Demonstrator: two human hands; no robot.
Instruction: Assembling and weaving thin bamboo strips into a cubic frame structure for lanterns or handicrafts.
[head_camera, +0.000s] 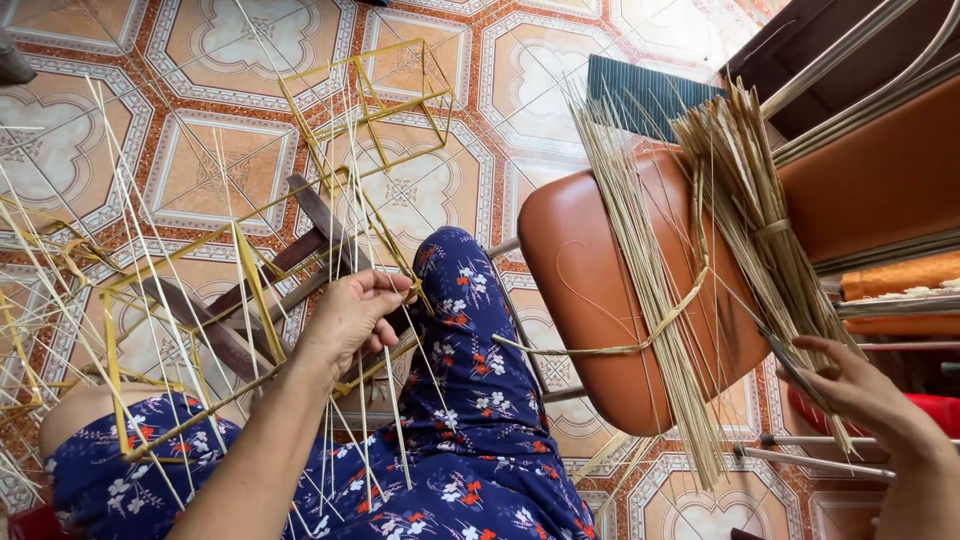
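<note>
Bare forearms; navy trousers (470, 400) printed with small white and red flowers.

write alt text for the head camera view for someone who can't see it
Seen from above, a seated person's left hand grips a yellow strip frame on their lap, while the right hand reaches into a tied bundle of thin straw-coloured sticks lying on an orange-brown chair seat, over a patterned tile floor.

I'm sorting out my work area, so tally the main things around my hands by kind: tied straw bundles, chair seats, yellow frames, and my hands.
Tied straw bundles: 2, one flat across the seat, one upright by the right hand
Orange chair seats: 1
Yellow box frames: 2, a far one and a near one
Hands: 2, left hand, right hand
Total: 7
</note>
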